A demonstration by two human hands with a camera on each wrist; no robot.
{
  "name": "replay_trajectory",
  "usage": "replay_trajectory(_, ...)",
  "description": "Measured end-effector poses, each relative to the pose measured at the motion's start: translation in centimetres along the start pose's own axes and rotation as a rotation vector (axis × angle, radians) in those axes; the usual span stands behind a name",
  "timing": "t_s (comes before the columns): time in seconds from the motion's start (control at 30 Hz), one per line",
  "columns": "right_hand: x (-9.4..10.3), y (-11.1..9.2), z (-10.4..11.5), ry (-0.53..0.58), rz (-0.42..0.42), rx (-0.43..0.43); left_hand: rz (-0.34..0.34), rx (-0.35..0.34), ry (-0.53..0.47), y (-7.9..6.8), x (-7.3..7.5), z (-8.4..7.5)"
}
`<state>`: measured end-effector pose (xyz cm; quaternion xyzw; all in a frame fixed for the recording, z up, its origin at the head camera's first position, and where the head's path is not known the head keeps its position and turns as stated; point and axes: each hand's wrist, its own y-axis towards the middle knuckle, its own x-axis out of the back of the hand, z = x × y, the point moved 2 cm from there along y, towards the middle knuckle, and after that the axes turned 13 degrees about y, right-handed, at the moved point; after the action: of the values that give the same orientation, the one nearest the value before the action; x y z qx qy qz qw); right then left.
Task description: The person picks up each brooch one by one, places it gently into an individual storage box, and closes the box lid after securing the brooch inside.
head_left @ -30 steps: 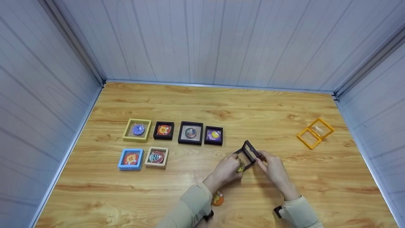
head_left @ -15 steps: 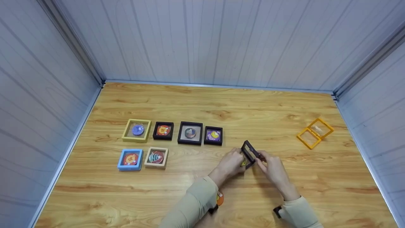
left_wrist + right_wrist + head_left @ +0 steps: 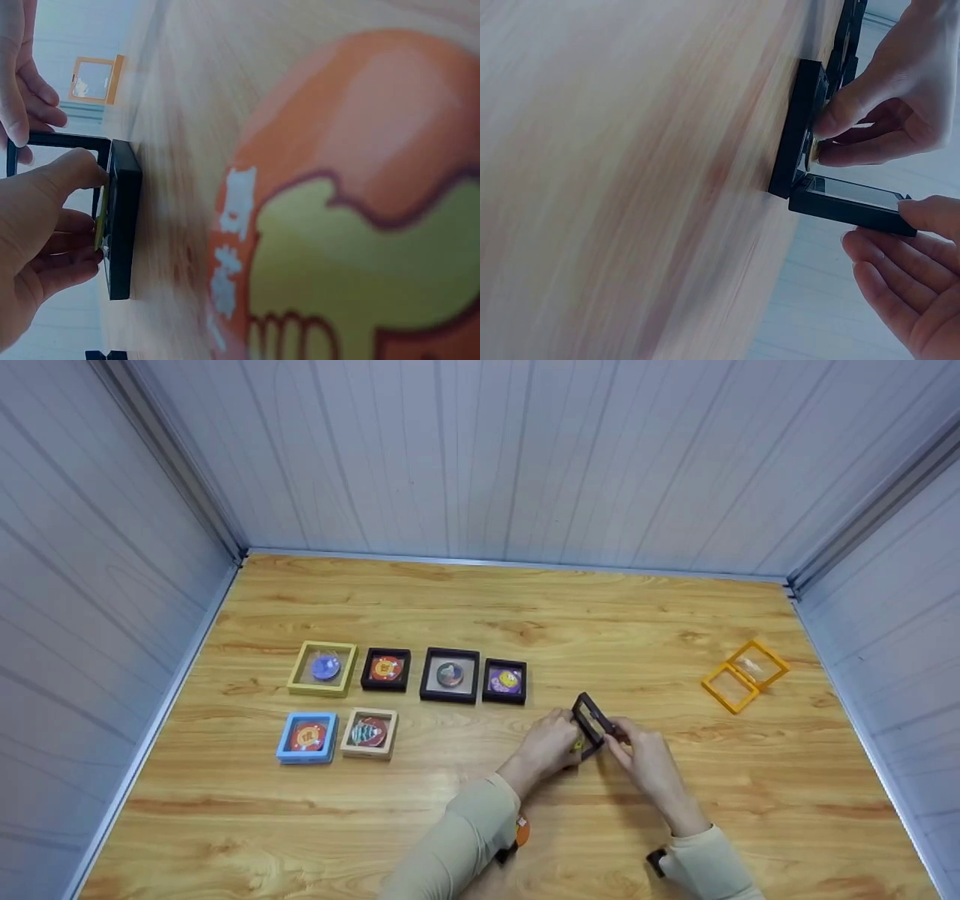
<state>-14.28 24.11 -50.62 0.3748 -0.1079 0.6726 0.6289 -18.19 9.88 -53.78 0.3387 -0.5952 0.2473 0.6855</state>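
A black hinged display frame [image 3: 592, 721] stands opened on the table, its base flat and its lid raised. My right hand [image 3: 649, 765] pinches the lid's edge between thumb and fingers, as the right wrist view shows with the lid [image 3: 855, 204]. My left hand [image 3: 551, 744] pinches a thin badge with a yellow face [image 3: 101, 217] right at the film of the base [image 3: 124, 225]; fingers cover most of it. Under the left forearm lies an orange round badge [image 3: 523, 831], large in the left wrist view.
Left of the hands sit several badge-filled frames: yellow [image 3: 298, 682], black [image 3: 428, 675], light blue [image 3: 283, 750] and beige [image 3: 390, 739] among them. An unfolded orange frame [image 3: 739, 705] lies at the far right. White panel walls [image 3: 480, 457] enclose the table's back and sides.
My left hand has moved slightly right and up with the badge, further over the black frame's base. The right hand keeps its place on the lid.
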Motion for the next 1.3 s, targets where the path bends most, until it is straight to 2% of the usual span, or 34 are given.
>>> replay_trajectory(0.23,0.0,0.0,0.0,0.014,0.006,-0.011,-0.043,-0.036,0.095,-0.1,-0.2,0.0)
replay_trajectory(0.4,-0.1,0.0,0.0,0.006,0.001,-0.016,-0.073,-0.031,0.115,-0.2,-0.3,0.2)
replay_trajectory(0.73,0.0,0.0,0.1,0.01,0.002,-0.059,-0.062,-0.016,0.086,-0.8,-0.1,1.0)
replay_trajectory(1.03,0.2,0.0,0.2,0.015,-0.016,-0.043,-0.054,0.003,0.022,-1.8,0.3,2.5)
replay_trajectory(1.3,0.3,0.0,0.4,0.034,-0.041,-0.008,-0.023,0.014,-0.029,-2.6,0.0,3.8)
